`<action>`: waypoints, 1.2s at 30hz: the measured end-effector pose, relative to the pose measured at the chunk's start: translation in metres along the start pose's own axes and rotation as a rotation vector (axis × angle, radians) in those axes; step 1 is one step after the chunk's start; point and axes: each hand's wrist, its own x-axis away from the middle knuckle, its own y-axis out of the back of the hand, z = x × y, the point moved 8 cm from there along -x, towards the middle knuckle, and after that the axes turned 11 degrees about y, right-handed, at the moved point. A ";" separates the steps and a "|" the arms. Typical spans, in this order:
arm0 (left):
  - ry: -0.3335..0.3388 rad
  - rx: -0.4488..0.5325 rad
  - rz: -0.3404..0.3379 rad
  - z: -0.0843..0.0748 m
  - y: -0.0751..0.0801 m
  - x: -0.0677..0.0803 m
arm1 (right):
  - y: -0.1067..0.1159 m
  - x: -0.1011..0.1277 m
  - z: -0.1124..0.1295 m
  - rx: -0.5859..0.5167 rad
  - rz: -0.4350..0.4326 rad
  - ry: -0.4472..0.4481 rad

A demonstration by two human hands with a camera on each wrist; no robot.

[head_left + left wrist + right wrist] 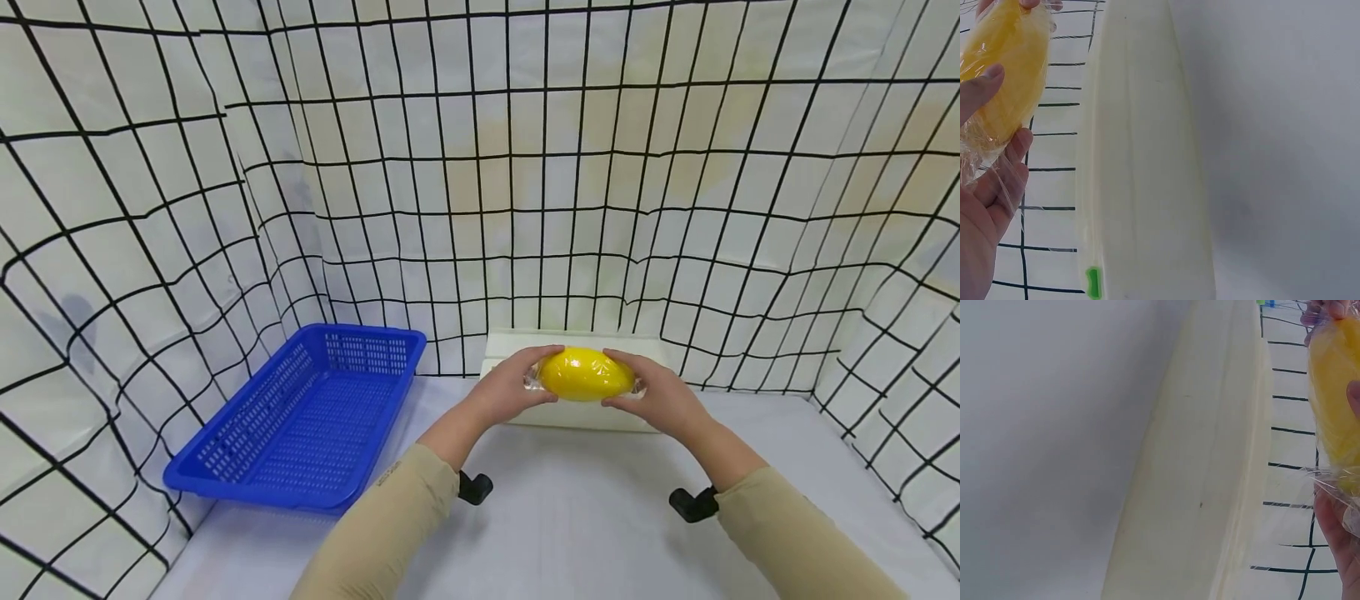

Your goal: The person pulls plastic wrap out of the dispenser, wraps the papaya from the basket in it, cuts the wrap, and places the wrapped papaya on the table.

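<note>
A smooth yellow oval thing (587,374), like a melon in shape, is wrapped in clear plastic film. My left hand (517,385) grips its left end and my right hand (656,392) its right end, thumbs on the near side. Bunched film (975,150) gathers at the left end, partly hidden by the fingers. In the right wrist view more crumpled film (1338,478) shows by the right palm. Behind and below the hands lies a long off-white box (581,417) with a small green slider (1094,282) near one end.
A blue slotted plastic basket (300,433) stands on the left of the white tabletop (577,525). White walls with black grid netting (525,183) close in the back and both sides. Black wrist camera mounts (474,488) stick out below the sleeves.
</note>
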 end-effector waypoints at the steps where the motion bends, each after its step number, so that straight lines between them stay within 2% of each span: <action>1: -0.002 0.002 -0.004 -0.001 0.001 -0.001 | 0.002 -0.001 0.001 -0.004 -0.003 0.003; 7: -0.004 0.023 -0.012 -0.007 0.009 -0.003 | 0.009 -0.007 0.001 -0.044 -0.011 0.008; 16: 0.010 0.038 -0.016 -0.017 0.022 -0.004 | 0.023 -0.016 0.008 -0.039 -0.023 0.027; 36: -0.066 -0.012 -0.060 -0.045 0.051 -0.003 | 0.056 -0.031 0.027 -0.016 -0.039 0.059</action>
